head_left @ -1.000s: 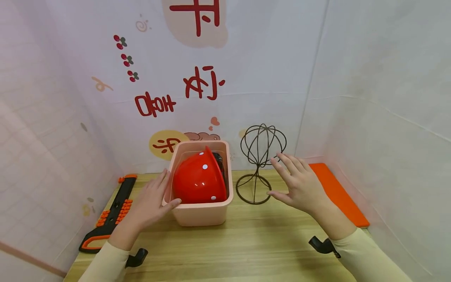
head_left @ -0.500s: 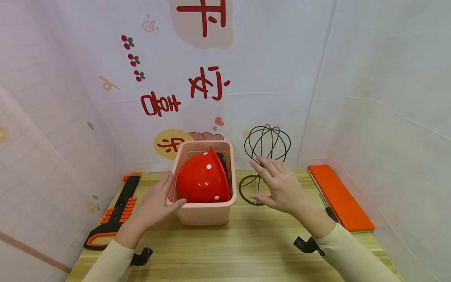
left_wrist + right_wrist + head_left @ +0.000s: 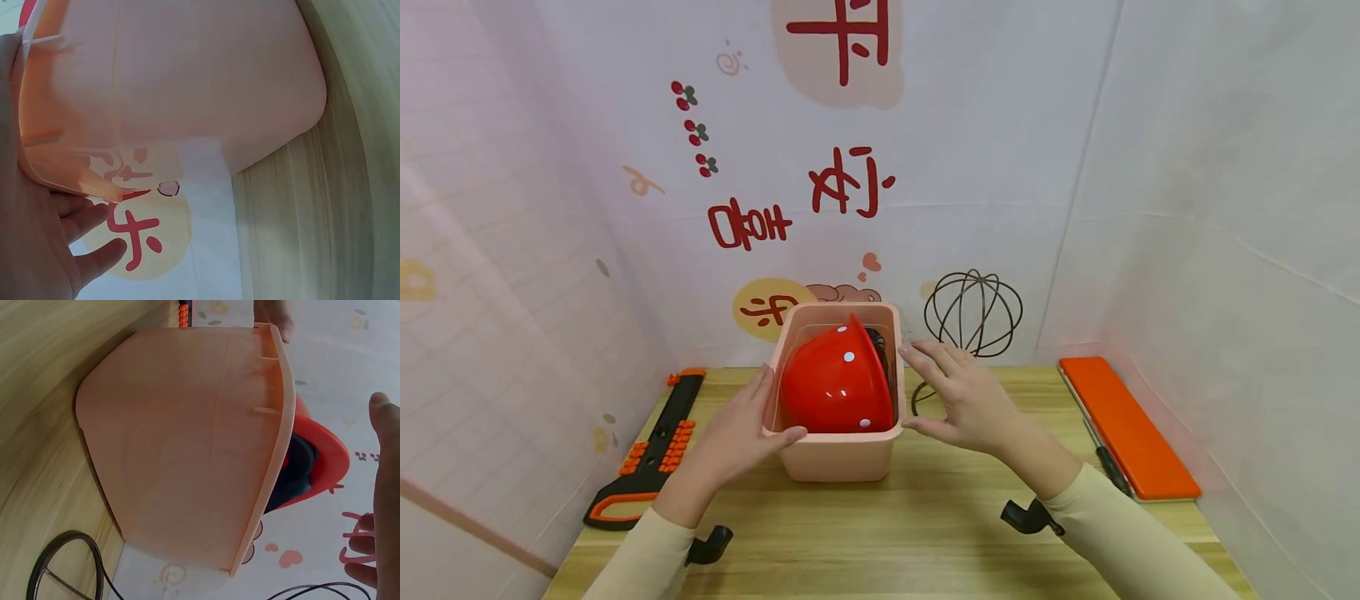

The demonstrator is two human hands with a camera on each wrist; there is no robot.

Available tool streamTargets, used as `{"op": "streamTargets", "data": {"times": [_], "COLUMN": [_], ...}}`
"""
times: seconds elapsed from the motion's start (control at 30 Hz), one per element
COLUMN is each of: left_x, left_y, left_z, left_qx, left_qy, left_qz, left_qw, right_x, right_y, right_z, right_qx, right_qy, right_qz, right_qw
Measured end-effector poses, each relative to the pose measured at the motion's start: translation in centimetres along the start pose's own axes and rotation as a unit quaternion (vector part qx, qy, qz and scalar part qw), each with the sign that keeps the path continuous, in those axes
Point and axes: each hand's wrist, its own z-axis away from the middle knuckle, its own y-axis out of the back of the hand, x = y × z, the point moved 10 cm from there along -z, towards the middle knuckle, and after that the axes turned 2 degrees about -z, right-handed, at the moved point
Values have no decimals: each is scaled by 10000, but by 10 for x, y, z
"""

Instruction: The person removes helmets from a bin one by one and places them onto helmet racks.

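A pink plastic bin (image 3: 838, 461) stands upright on the wooden table, with a red, white-dotted hard hat (image 3: 829, 387) lying on its side in it. Dark lining (image 3: 297, 469) shows inside the hat in the right wrist view. My left hand (image 3: 733, 429) rests at the bin's left rim, thumb across the front corner and fingers along the outside. Just off the right rim, my right hand (image 3: 966, 402) hovers with fingers extended and nothing held; a gap to the rim shows in the right wrist view. Behind this hand, a dark wire-globe stand (image 3: 973, 272) is partly hidden.
On the left lies a black saw-shaped tool (image 3: 647, 471) with orange pieces. A flat orange slab (image 3: 1131, 425) lies along the right, with a black-handled screwdriver (image 3: 1108, 467) beside it. White printed fabric walls (image 3: 985, 167) close in the back and sides.
My right hand has moved left, from beside the wire stand to the bin's right rim, uncovering the screwdriver. My left hand stays at the left rim. The view has shifted slightly.
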Motion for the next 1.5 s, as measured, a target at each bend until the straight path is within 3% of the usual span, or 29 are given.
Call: {"op": "streamTargets", "data": {"times": [0.33, 0.53, 0.67, 0.8, 1.0, 1.37, 1.5], "left_x": [9, 4, 4, 2, 1, 0, 1], "left_y": [-1, -2, -2, -2, -2, -4, -5], "left_z": [-8, -7, -6, -6, -7, -3, -2], "left_qx": [-158, -45, 45, 108, 140, 126, 173], "left_qy": [86, 175, 160, 161, 181, 216, 148], "left_qz": [121, 230, 241, 299, 343, 395, 454], "left_qw": [9998, 9996, 9996, 9994, 9991, 9989, 9987], "right_x": [-4, -4, 0, 4, 7, 6, 13], "right_y": [-22, -34, -43, -52, -60, -64, -61], "right_z": [-20, -32, -36, -36, -39, -41, -39], "right_qx": [-480, -855, -1191, -1411, -1553, -1486, -1232], "right_qy": [9, -445, -1056, -1660, -2031, -2276, -2524], "right_qz": [-784, -1411, -2071, -2790, -3460, -4129, -4156], "right_qw": [9958, 9853, 9653, 9353, 9027, 8693, 8651]}}
